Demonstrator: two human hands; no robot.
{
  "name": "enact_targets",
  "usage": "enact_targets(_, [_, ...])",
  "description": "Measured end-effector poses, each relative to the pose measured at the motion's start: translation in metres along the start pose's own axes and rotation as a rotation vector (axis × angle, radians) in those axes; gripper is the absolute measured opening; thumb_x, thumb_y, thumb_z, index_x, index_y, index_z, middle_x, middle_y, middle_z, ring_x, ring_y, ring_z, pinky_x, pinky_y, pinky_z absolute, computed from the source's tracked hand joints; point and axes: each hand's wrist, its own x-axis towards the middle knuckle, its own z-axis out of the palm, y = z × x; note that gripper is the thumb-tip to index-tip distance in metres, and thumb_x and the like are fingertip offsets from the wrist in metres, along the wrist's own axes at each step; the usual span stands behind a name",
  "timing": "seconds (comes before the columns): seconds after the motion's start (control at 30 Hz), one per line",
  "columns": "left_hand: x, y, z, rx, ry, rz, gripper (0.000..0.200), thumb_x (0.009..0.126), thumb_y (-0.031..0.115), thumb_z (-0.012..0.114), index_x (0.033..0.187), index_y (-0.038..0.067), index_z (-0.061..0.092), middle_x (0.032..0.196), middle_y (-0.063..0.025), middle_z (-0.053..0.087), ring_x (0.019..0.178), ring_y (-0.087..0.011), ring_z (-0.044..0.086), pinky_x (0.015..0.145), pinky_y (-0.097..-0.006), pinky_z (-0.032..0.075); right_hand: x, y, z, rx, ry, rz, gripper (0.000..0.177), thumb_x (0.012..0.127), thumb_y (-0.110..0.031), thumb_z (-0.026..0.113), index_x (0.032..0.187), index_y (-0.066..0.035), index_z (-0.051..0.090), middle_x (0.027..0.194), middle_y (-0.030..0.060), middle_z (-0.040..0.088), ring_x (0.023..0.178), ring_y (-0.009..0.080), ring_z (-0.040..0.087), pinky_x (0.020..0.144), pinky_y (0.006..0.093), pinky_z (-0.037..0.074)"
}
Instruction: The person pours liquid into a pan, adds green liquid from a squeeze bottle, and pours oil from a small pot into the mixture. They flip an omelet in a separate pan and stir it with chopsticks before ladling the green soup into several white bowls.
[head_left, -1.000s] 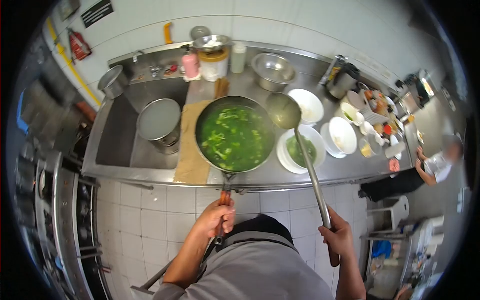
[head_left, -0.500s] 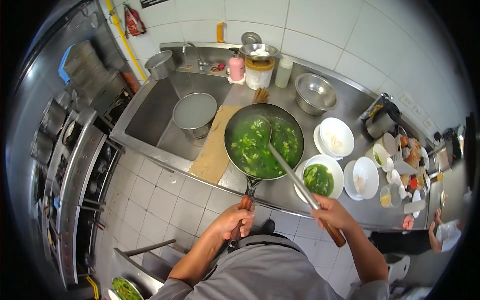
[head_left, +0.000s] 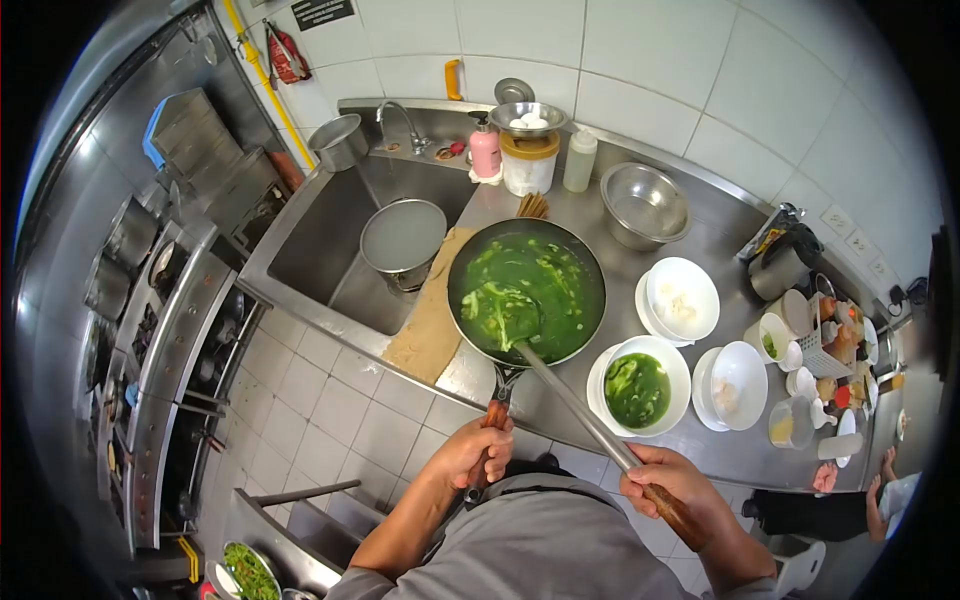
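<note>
My left hand (head_left: 476,455) is closed around the wooden handle of a wok (head_left: 590,320), which rests at the counter's front edge and holds green leafy soup (head_left: 560,290). In my right hand (head_left: 668,488) is a long metal ladle (head_left: 590,420) with a wooden end. Its bowl is sunk in the soup near the wok's front, with greens gathered over it. Just right of the wok stands a white bowl (head_left: 678,372) with green soup inside. Two more white bowls (head_left: 700,290) (head_left: 748,370) hold small pale pieces.
A sink (head_left: 330,260) with a water-filled pot (head_left: 403,235) lies left of a tan cloth (head_left: 425,325). Behind are a pink pump bottle (head_left: 485,150), a clear bottle (head_left: 579,162) and a steel bowl (head_left: 645,205). Containers crowd the right; another person's hands (head_left: 882,480) show at far right.
The ladle's bowl has moved from the wok's middle toward its front, and my right hand has moved down. The greens have shifted in the soup. The view has shifted slightly.
</note>
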Motion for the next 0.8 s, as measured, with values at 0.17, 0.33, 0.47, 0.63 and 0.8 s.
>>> enact_targets(0.17, [0.017, 0.016, -0.004, -0.005, -0.023, -0.033, 0.019, 0.085, 0.012, 0.06, 0.096, 0.011, 0.044, 0.061, 0.0014, 0.042, 0.045, -0.0113, 0.042, 0.042, -0.0282, 0.038, -0.006, -0.019, 0.016, 0.023, 0.092, -0.072, 0.051, 0.09, -0.01, 0.051, 0.139, 0.0, 0.042, 0.07, 0.0015, 0.049, 0.051, 0.0083, 0.045, 0.047, 0.0209, 0.037])
enact_targets(0.33, [0.033, 0.037, -0.001, 0.019, -0.097, -0.063, 0.019, 0.085, 0.012, 0.061, 0.095, 0.011, 0.045, 0.061, 0.0017, 0.043, 0.044, -0.0113, 0.042, 0.041, -0.0289, 0.038, -0.011, -0.031, 0.018, 0.08, 0.192, -0.133, 0.052, 0.089, -0.012, 0.053, 0.138, 0.001, 0.043, 0.069, 0.0007, 0.048, 0.051, 0.0079, 0.044, 0.047, 0.0208, 0.035])
enact_targets(0.47, [0.048, 0.051, 0.005, 0.034, -0.11, -0.105, 0.017, 0.085, 0.011, 0.061, 0.094, 0.012, 0.046, 0.06, 0.0027, 0.041, 0.041, -0.0101, 0.04, 0.039, -0.0278, 0.037, -0.021, -0.037, 0.013, 0.173, 0.253, -0.206, 0.052, 0.088, -0.013, 0.055, 0.137, 0.001, 0.044, 0.068, 0.0006, 0.048, 0.049, 0.0083, 0.043, 0.045, 0.0208, 0.032])
enact_targets(0.63, [0.063, 0.066, 0.012, 0.079, -0.141, -0.14, 0.018, 0.084, 0.011, 0.06, 0.094, 0.013, 0.046, 0.06, 0.0029, 0.04, 0.041, -0.01, 0.039, 0.039, -0.0281, 0.037, -0.038, -0.035, -0.009, 0.348, 0.26, -0.32, 0.053, 0.088, -0.009, 0.053, 0.137, 0.004, 0.039, 0.067, 0.0071, 0.047, 0.041, 0.0117, 0.043, 0.035, 0.0226, 0.033])
enact_targets(0.8, [0.073, 0.076, 0.016, 0.067, -0.165, -0.165, 0.018, 0.084, 0.009, 0.061, 0.096, 0.01, 0.047, 0.061, 0.0017, 0.041, 0.044, -0.0113, 0.042, 0.04, -0.0291, 0.039, -0.063, -0.033, -0.019, 0.429, 0.283, -0.441, 0.052, 0.089, -0.011, 0.055, 0.138, 0.0, 0.042, 0.067, 0.006, 0.05, 0.041, 0.0108, 0.044, 0.035, 0.0215, 0.032])
